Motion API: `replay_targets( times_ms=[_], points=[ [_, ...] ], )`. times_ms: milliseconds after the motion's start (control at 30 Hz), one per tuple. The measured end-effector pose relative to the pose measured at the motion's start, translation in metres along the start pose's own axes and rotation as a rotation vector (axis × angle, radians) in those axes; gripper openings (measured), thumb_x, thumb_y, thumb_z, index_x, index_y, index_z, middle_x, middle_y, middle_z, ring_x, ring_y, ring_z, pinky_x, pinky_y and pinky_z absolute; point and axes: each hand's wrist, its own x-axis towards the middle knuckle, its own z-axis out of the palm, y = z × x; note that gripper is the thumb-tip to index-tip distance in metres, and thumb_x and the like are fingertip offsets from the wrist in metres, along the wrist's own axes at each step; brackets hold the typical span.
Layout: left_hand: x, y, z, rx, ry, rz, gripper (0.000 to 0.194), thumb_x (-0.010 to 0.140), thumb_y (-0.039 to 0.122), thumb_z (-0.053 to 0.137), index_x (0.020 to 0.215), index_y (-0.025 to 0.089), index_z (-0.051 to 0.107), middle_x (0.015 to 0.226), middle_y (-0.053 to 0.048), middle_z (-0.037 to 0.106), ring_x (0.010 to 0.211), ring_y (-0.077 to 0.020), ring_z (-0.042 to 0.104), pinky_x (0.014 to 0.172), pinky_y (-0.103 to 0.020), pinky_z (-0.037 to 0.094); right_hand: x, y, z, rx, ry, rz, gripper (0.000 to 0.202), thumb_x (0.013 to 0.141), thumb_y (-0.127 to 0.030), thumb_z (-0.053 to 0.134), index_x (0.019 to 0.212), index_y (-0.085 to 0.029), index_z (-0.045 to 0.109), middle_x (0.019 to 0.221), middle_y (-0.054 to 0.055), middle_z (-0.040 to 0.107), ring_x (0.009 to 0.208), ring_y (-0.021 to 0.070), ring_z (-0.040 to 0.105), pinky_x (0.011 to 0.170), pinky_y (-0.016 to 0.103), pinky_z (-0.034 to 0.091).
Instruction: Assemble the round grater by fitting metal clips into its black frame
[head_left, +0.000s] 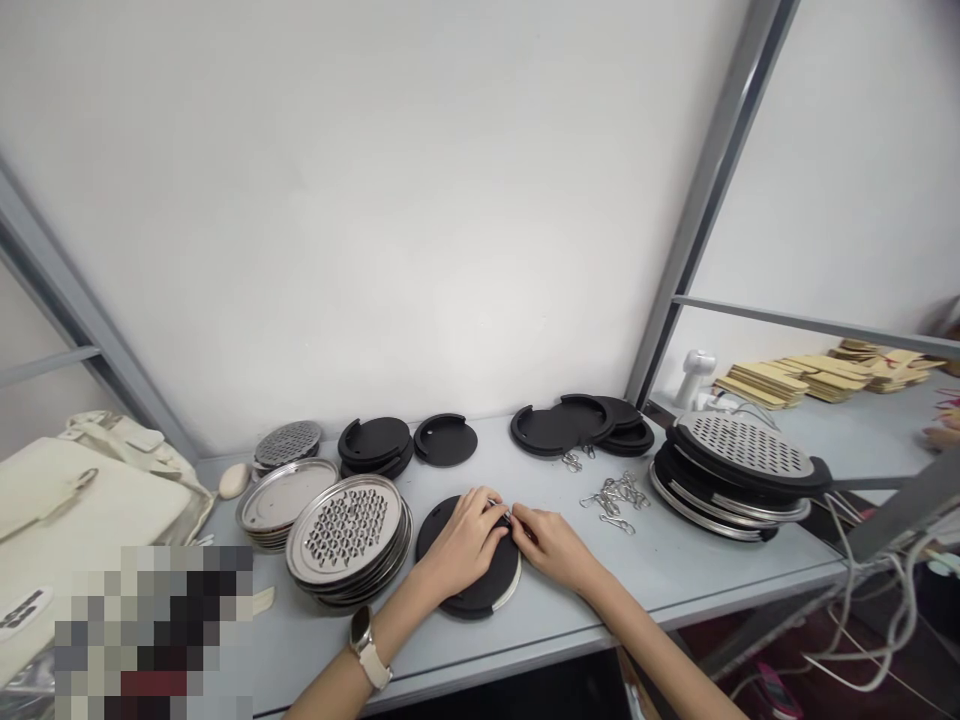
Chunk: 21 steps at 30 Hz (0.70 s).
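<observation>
As blk disc (501, 574) lies under L grip (472, 530) (hold unclear), R grip (551, 543) pinches @edge.

Pale, plain wall (420, 200) right across the back, softly and evenly lit! Up goes a grey metal post on the left (75, 300), another post on the right (709, 190), a crossbar (810, 323) running off that one. Below, the light-grey surface (495, 470) meets the wall, darkness under its front edge!
</observation>
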Motion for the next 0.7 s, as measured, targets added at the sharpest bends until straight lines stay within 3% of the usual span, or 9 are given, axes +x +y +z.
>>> replay_targets(
  times_ms=[700],
  points=[
    [0.0016, 0.0005, -0.001, 0.025, -0.019, -0.006, 0.023, 0.092, 0.012, 0.046, 0.11, 0.02, 0.058, 0.108, -0.005, 0.053, 0.101, -0.0207, 0.05, 0.092, -0.038, 0.04, 0.001, -0.0002, 0.0023, -0.093, 0.023, -0.013, 0.022, 0.097, -0.024, 0.034, 0.079, -0.021, 0.047, 0.065, 0.001, 0.059, 0.056, 0.0165, 0.055, 0.054, 0.026, 0.03]
  ],
)
